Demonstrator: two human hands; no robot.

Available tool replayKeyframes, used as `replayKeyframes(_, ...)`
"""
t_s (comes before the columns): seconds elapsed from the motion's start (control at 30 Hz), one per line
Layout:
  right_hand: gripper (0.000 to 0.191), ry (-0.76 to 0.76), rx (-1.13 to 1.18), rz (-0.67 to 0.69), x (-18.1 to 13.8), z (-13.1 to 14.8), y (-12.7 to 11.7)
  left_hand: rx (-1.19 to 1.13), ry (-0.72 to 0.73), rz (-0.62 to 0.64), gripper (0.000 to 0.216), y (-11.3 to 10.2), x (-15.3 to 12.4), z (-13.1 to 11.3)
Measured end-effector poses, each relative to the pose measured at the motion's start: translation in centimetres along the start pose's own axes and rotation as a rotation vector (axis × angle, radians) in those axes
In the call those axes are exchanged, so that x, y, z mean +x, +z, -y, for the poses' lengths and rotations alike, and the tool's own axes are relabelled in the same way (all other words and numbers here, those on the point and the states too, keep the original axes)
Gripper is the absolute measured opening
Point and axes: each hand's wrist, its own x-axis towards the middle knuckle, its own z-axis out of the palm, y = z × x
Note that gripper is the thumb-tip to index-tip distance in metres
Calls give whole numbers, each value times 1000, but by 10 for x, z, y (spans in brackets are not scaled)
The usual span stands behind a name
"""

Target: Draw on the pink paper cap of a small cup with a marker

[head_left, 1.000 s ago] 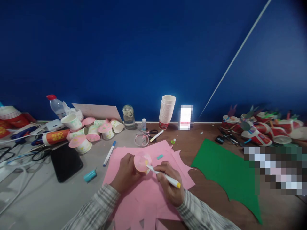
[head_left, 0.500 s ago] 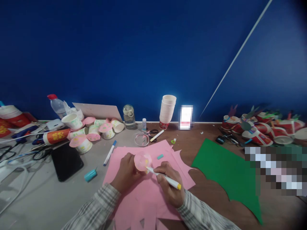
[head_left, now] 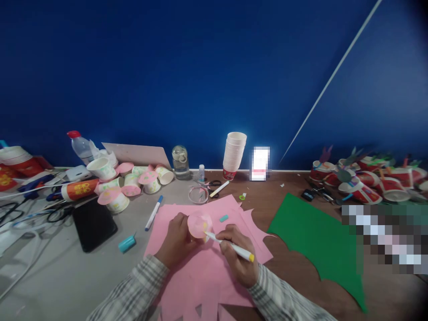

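My left hand is closed round a small paper cup with a pink round top, holding it over the pink paper sheets. My right hand grips a white marker with a yellow end, and its tip touches the cup's pink top. Both wrists show plaid sleeves. A small teal cap lies on the pink paper just beyond the cup.
A green sheet lies to the right. At left are a black tablet, a blue marker, a teal cap, finished pink-topped cups, scissors and cables. A cup stack, jar and tape ring stand behind; red cups at right.
The marker tip has shifted slightly on the cup's pink top; both hands stay in place. The view has drifted a little.
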Motion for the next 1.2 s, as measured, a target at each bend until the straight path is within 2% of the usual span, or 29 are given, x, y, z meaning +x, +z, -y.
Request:
replayKeyframes(0.97,16,-22,1,-11,3,1,-1,-10,-5,12,34,2,-1,4)
replayKeyframes(1.2,16,3,-4,-24,2,-1,-1,3,0,11,28,0,0,1)
